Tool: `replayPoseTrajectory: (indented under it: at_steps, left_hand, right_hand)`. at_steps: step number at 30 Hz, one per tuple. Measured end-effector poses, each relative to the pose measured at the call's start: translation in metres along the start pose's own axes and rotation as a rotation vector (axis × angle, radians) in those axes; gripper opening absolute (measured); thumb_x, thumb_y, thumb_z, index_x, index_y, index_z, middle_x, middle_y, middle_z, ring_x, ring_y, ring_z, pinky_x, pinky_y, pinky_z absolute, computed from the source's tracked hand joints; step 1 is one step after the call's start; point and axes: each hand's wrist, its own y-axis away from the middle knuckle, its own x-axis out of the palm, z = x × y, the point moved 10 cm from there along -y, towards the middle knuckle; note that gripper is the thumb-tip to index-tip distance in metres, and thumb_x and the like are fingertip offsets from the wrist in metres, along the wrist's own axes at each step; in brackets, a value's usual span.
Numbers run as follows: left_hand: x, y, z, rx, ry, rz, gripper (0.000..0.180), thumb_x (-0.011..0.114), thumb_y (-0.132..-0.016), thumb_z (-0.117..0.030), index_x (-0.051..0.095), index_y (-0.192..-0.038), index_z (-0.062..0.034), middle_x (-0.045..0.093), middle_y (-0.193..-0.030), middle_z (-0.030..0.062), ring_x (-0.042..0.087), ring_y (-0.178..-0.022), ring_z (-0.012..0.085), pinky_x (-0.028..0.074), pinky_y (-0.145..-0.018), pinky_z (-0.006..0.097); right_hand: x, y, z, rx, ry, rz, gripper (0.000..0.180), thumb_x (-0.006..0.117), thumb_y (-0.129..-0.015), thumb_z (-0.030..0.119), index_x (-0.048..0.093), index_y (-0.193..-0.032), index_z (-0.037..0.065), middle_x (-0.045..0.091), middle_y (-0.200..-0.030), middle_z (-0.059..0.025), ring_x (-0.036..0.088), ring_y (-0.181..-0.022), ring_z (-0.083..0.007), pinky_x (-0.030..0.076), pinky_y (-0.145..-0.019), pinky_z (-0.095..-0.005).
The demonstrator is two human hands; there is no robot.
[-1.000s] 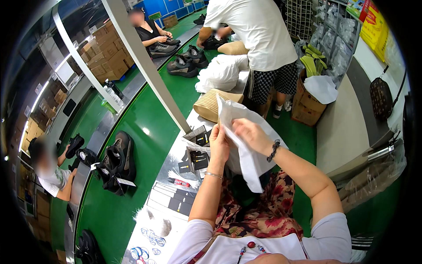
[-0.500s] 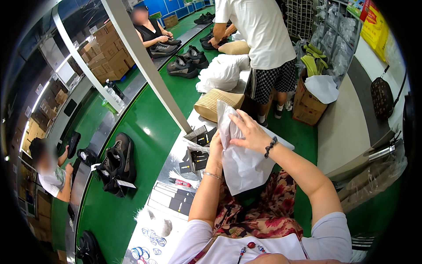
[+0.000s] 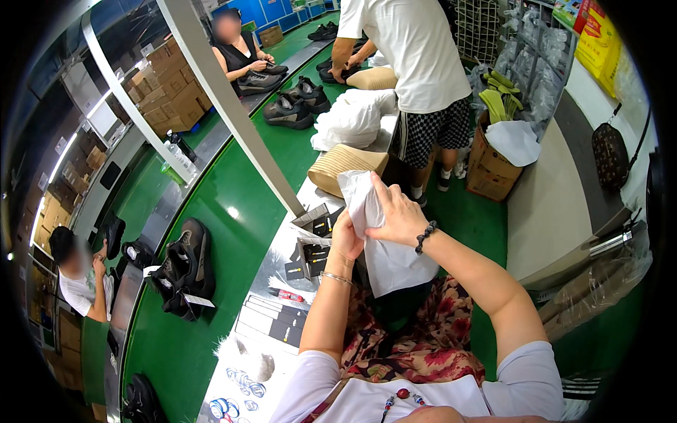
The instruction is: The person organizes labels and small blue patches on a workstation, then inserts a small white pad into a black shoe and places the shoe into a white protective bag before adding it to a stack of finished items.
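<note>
A thin white sheet of paper (image 3: pixel 399 269) hangs between my hands over my lap, its top part folded and crumpled. My left hand (image 3: pixel 345 238) wears a bangle at the wrist and holds the paper's left edge, fingers partly behind it. My right hand (image 3: pixel 399 217), with a dark bead bracelet, pinches the upper part with thumb and fingers. Just beyond the paper sits a tan ribbed basket-like holder (image 3: pixel 344 169). Beside my left forearm, black-and-white tags (image 3: pixel 315 252) stand in small boxes on the white bench (image 3: pixel 266 282). Whether anything lies inside the paper is hidden.
A green conveyor (image 3: pixel 233 247) runs along the left with a pair of dark shoes (image 3: pixel 189 261). A slanted white post (image 3: pixel 229 106) rises beside the bench. One person (image 3: pixel 430 56) stands ahead; two others handle shoes across the line. A carton (image 3: pixel 486 173) stands right.
My hands have drawn slightly closer together and the paper's lower edge has risen. The paper's top now folds over more. The seated person at left has shifted a little.
</note>
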Motion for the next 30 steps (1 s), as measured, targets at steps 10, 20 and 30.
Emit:
replayPoseTrajectory:
  at_steps: [10,20,30]
  left_hand:
    - [0.036,0.022,-0.006,0.341,-0.625,-0.237,0.058,0.035,-0.093,-0.049,0.039,-0.125,0.0,0.046,-0.119,0.0134,0.045,-0.109,0.0192,0.036,-0.092,0.03]
    - [0.027,0.007,-0.007,0.278,-0.102,-0.161,0.025,0.055,-0.09,-0.02,0.048,-0.106,-0.002,0.058,-0.103,0.0069,0.055,-0.091,0.0119,0.046,-0.081,0.027]
    - [0.044,0.014,0.027,-0.091,0.049,0.082,0.071,0.045,-0.086,-0.054,0.033,-0.133,-0.0015,0.046,-0.129,0.0135,0.049,-0.114,0.0255,0.041,-0.096,0.039]
  right_hand:
    - [-0.078,-0.004,0.013,0.048,0.169,-0.527,0.105,0.077,-0.06,0.027,0.013,-0.142,0.01,0.039,-0.105,-0.0187,0.047,-0.09,-0.0363,0.042,-0.081,-0.0425]
    - [-0.015,0.011,-0.053,0.212,-1.202,-0.151,0.04,0.045,-0.094,0.031,0.043,-0.123,0.003,0.052,-0.101,-0.0008,0.049,-0.091,-0.0092,0.04,-0.081,-0.0239]
    - [-0.006,0.005,-0.051,0.17,-1.648,-0.186,0.025,0.039,-0.095,0.021,0.054,-0.098,0.001,0.057,-0.093,-0.0021,0.052,-0.084,-0.0092,0.043,-0.078,-0.0231]
